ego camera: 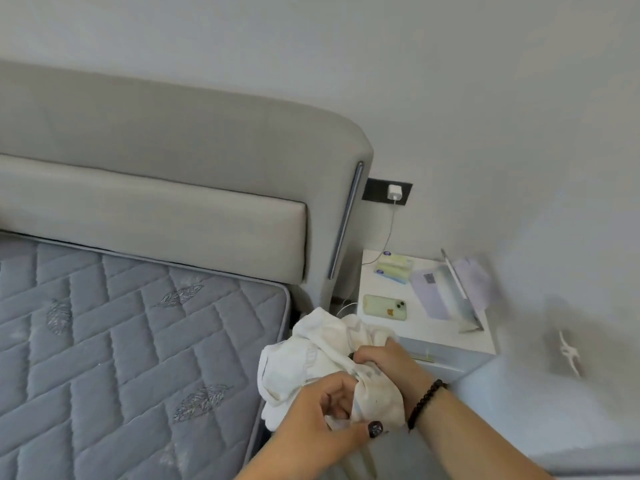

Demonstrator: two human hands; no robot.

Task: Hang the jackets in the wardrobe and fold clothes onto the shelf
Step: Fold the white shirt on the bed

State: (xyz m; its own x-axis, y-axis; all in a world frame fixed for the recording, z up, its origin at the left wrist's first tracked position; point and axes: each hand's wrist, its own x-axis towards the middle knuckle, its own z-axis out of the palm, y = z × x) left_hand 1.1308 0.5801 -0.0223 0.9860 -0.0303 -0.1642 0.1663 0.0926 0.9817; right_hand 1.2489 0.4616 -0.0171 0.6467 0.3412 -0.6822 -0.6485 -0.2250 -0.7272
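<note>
A crumpled white garment (pixel 311 355) is bunched in the air beside the bed's right edge, low in the head view. My left hand (pixel 322 424) grips its lower part, thumb with a dark painted nail pressed on the cloth. My right hand (pixel 384 358), a dark bead bracelet on its wrist, clutches the upper folds from the right. No wardrobe, shelf or jacket is in view.
A bare blue quilted mattress (pixel 121 341) fills the left, with a grey padded headboard (pixel 173 161) behind it. A white nightstand (pixel 388 337) at the right carries a phone (pixel 384 307), tissue packs (pixel 393 268) and a tablet (pixel 450 292). A charger (pixel 393 192) is plugged into the wall.
</note>
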